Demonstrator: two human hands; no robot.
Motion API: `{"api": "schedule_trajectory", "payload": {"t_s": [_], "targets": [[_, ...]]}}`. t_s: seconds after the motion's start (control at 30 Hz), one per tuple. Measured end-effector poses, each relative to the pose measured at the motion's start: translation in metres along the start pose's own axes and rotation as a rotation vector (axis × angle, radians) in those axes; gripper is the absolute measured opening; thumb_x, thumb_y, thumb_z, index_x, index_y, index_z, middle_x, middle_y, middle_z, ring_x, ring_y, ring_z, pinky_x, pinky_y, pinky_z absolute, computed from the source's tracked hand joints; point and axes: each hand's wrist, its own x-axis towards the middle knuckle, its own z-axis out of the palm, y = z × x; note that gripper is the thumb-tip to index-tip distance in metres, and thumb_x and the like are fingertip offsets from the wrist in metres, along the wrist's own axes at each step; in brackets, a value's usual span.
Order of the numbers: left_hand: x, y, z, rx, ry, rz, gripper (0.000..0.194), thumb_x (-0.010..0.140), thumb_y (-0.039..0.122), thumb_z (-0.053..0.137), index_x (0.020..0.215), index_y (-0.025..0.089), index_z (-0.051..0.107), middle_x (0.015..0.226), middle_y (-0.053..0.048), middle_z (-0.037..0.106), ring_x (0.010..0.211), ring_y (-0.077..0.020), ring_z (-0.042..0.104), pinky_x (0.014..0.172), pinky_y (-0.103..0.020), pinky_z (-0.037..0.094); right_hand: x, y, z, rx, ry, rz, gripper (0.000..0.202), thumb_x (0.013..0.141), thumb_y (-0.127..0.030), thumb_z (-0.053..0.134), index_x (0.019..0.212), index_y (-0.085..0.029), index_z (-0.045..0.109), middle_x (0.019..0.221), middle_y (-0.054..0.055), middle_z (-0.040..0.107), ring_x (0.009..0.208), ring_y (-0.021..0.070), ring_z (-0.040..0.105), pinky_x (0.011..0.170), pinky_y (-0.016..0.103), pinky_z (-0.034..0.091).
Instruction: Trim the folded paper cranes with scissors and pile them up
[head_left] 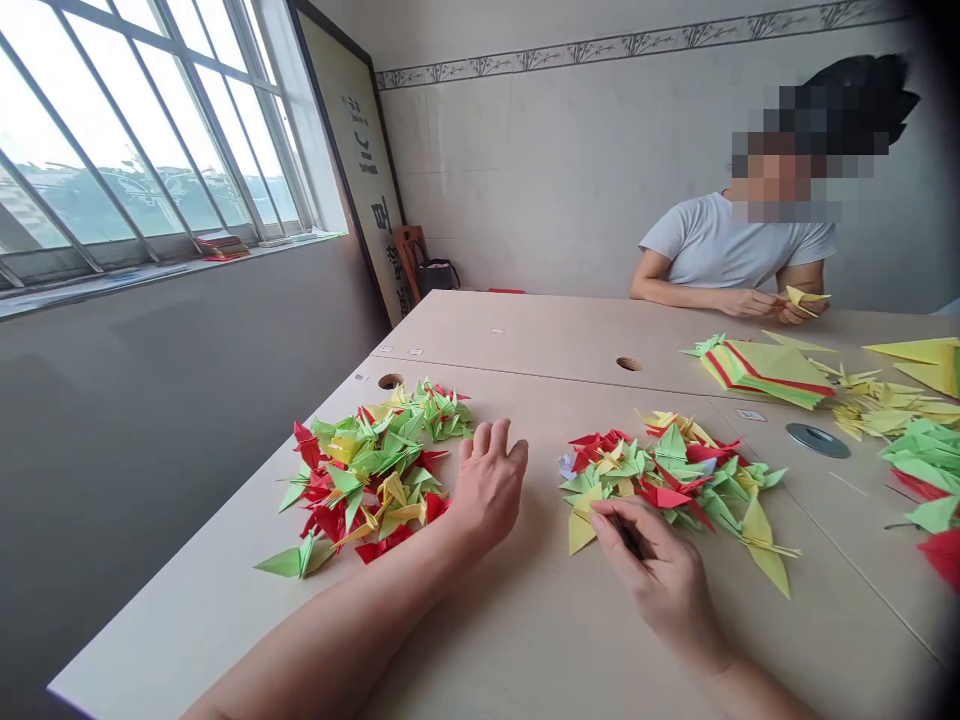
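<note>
My left hand (489, 483) rests palm down on the beige table (525, 640), fingers loosely apart, at the right edge of a big pile of green, red and yellow folded paper cranes (367, 470). It holds nothing. My right hand (658, 575) lies on the table at the near edge of a second pile of folded cranes (667, 480). Its fingertips touch a yellow folded piece (581, 525), and a thin dark object shows under the fingers; what it is I cannot tell.
Across the table a person in a white shirt (731, 250) folds yellow paper. A stack of flat coloured sheets (765, 372) and more folded pieces (926, 460) lie at the right. Cable holes (628, 364) and a grey cap (817, 440) mark the tabletop. A window is at left.
</note>
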Motion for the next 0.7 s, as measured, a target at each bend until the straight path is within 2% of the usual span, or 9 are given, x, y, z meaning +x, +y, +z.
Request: {"api": "schedule_trajectory", "payload": {"t_s": [0.13,0.27,0.33,0.43,0.57,0.7], "targets": [[0.002,-0.008,-0.002,0.116,-0.084,-0.073,0.04,0.063,0.002,0.048,0.1,0.015,0.054,0.116,-0.017,0.045,0.099,-0.031,0.042,0.07,-0.04,0.039,-0.003,0.006,0.001,-0.006,-0.011,-0.026,0.008,0.08,-0.024,0.057,0.087,-0.021,0.06,0.079,0.004,0.062,0.069,0.0166,0.06,0.064,0.025,0.052],[0.005,-0.016,-0.004,0.093,-0.19,-0.127,0.028,0.068,0.0,0.043,0.089,0.012,0.058,0.092,-0.016,0.055,0.081,-0.0272,0.05,0.061,-0.035,0.04,-0.005,0.005,0.0,0.014,-0.042,-0.068,0.007,0.08,-0.023,0.057,0.086,-0.021,0.06,0.079,0.003,0.063,0.069,0.0164,0.061,0.063,0.024,0.051],[0.007,-0.018,-0.005,0.071,-0.2,-0.122,0.027,0.07,-0.001,0.041,0.084,0.011,0.059,0.085,-0.015,0.056,0.077,-0.0259,0.051,0.06,-0.034,0.04,-0.005,0.002,0.0,0.023,-0.079,-0.099,0.007,0.08,-0.021,0.056,0.086,-0.021,0.059,0.078,0.003,0.062,0.069,0.0158,0.06,0.063,0.023,0.051],[0.008,-0.017,-0.007,0.028,-0.193,-0.075,0.031,0.07,-0.003,0.039,0.086,0.012,0.061,0.086,-0.014,0.058,0.078,-0.0242,0.052,0.065,-0.033,0.041,-0.004,-0.005,0.001,0.027,-0.147,-0.117,0.007,0.082,-0.019,0.053,0.086,-0.02,0.058,0.077,0.003,0.062,0.069,0.0147,0.059,0.063,0.023,0.05],[0.004,-0.004,-0.003,-0.231,-0.078,0.013,0.032,0.078,0.004,0.04,0.099,0.018,0.06,0.089,-0.008,0.062,0.083,-0.02,0.053,0.074,-0.031,0.042,-0.004,-0.006,0.004,0.015,-0.237,-0.087,0.009,0.082,-0.017,0.051,0.087,-0.018,0.059,0.079,0.004,0.063,0.071,0.0149,0.06,0.065,0.023,0.05],[-0.004,0.011,0.009,-0.589,-0.071,-0.048,0.026,0.073,0.006,0.048,0.092,0.017,0.061,0.083,-0.004,0.064,0.077,-0.0155,0.056,0.071,-0.026,0.044,-0.001,-0.004,0.004,-0.046,-0.2,0.006,0.01,0.082,-0.019,0.052,0.089,-0.018,0.059,0.082,0.005,0.065,0.073,0.016,0.061,0.067,0.025,0.051]]}}
